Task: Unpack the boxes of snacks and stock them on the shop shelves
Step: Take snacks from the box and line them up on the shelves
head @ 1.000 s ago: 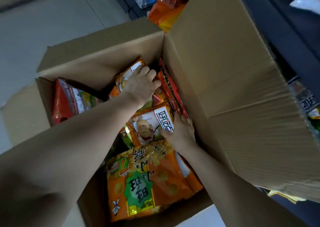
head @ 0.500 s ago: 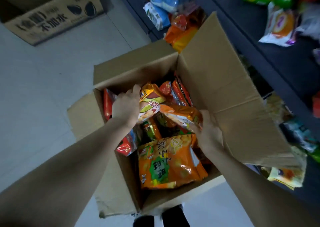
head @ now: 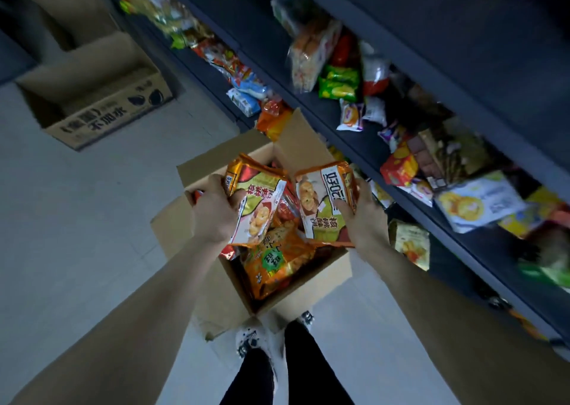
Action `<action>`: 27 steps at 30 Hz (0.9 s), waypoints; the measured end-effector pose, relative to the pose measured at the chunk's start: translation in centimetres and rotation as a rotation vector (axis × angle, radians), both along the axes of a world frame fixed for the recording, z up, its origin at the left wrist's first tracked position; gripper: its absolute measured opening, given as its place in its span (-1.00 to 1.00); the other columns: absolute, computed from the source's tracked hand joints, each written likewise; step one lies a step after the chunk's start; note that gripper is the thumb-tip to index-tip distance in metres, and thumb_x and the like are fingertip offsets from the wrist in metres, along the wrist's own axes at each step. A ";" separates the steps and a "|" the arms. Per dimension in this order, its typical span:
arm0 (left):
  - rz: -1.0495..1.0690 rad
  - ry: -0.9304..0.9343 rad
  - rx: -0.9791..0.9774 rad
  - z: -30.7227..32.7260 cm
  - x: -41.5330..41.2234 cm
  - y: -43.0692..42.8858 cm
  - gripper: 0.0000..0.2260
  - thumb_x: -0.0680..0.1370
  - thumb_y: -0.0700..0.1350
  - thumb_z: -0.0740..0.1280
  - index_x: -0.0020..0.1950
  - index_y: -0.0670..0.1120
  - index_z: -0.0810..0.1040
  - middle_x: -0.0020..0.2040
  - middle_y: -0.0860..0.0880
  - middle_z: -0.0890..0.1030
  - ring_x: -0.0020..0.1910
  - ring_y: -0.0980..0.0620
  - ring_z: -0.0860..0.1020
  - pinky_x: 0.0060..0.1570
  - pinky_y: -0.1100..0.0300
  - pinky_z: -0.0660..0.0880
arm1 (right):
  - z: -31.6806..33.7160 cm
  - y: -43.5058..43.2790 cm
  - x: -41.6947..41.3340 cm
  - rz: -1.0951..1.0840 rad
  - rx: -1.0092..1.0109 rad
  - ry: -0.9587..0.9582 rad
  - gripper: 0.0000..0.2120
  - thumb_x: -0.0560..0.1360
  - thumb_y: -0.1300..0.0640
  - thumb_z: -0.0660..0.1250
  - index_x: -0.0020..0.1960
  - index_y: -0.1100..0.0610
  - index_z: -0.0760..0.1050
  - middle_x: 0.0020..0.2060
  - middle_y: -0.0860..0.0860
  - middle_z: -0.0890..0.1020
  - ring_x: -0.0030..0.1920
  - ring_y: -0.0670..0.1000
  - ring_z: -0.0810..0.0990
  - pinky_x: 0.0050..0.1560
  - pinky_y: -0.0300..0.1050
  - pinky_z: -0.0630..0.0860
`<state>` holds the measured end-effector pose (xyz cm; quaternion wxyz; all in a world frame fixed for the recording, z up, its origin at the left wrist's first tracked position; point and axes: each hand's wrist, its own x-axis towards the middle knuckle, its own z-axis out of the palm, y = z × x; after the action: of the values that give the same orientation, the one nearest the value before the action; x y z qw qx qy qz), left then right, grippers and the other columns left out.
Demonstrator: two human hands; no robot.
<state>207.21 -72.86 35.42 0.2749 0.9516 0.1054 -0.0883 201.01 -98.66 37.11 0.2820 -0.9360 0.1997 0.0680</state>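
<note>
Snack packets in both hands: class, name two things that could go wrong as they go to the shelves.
The left hand and right hand grip the left packet and right packet by one side only; either might slip. The box stands at the person's shoes, a possible trip when stepping to the crowded shelves.

Floor-side packet, held above the carton: orange foil, a green band, a white panel picturing golden-brown biscuits. Shelf-side packet: the same orange edging, white and green panels, heavy black lettering on white. Boxed packet beneath them — orange, with a round green patch bearing white characters. Carton: plain brown card. Second carton: brown, with black printed characters and two dark seed shapes. Shelving: dark blue-grey throughout. Floor: uniform pale grey. Shelf stock noted — green packets with yellow, blue-and-white packets. Trousers black; shoes white with black markings.
</note>
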 end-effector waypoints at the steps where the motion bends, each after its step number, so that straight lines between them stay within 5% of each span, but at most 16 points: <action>1: 0.002 -0.018 -0.035 1.9 -0.8 -0.3 -0.62 0.61 0.11 0.24 0.22 -0.18 0.37 -0.02 -0.17 0.58 -0.06 -0.23 0.54 -0.14 -0.01 0.38 | 2.0 -0.3 -0.8 0.004 -0.023 -0.016 -0.44 0.61 -0.01 0.29 0.52 0.14 0.19 0.16 0.22 0.61 0.08 0.31 0.61 0.01 0.10 0.52; 6: -0.163 -0.169 -0.073 12.4 -1.9 -2.1 -0.62 0.63 0.09 0.20 0.27 -0.18 0.38 0.02 -0.27 0.61 0.00 -0.33 0.56 -0.12 -0.07 0.43 | 11.3 -2.1 -3.6 0.024 -0.107 -0.162 -0.48 0.63 0.01 0.26 0.52 0.03 0.15 -0.01 0.23 0.66 -0.11 0.31 0.63 -0.13 0.13 0.58; 13: -0.414 -0.408 0.016 25.1 -0.4 -6.5 -0.68 0.66 0.09 0.14 0.20 -0.15 0.37 0.05 -0.26 0.58 0.04 -0.33 0.53 -0.13 -0.05 0.37 | 23.0 -6.6 -6.9 -0.006 -0.286 -0.357 -0.60 0.68 0.00 0.14 0.50 -0.04 0.23 0.07 0.20 0.59 -0.03 0.28 0.59 -0.14 0.08 0.53; 17: -0.566 -0.552 0.071 32.2 0.3 -10.4 -0.69 0.67 0.09 0.11 0.24 -0.11 0.38 0.12 -0.22 0.56 0.06 -0.30 0.53 -0.18 -0.01 0.32 | 29.6 -9.6 -9.4 -0.038 -0.407 -0.375 -0.63 0.69 -0.02 0.08 0.50 -0.15 0.23 0.11 0.11 0.56 0.05 0.23 0.55 -0.03 0.11 0.52; 27: -0.860 -0.912 0.121 47.9 0.2 -23.2 -0.66 0.68 0.11 0.02 0.24 -0.02 0.47 0.05 -0.10 0.56 -0.01 -0.21 0.53 -0.21 0.04 0.36 | 45.8 -20.3 -16.3 -0.250 -0.754 -0.380 -0.58 0.68 0.11 0.09 0.50 -0.12 0.19 0.04 0.17 0.60 -0.04 0.28 0.58 -0.10 0.11 0.53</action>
<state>207.39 -96.06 83.27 0.1780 0.8647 -0.4098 0.2296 184.69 -118.97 82.88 -0.0418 -0.9379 0.2670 -0.2175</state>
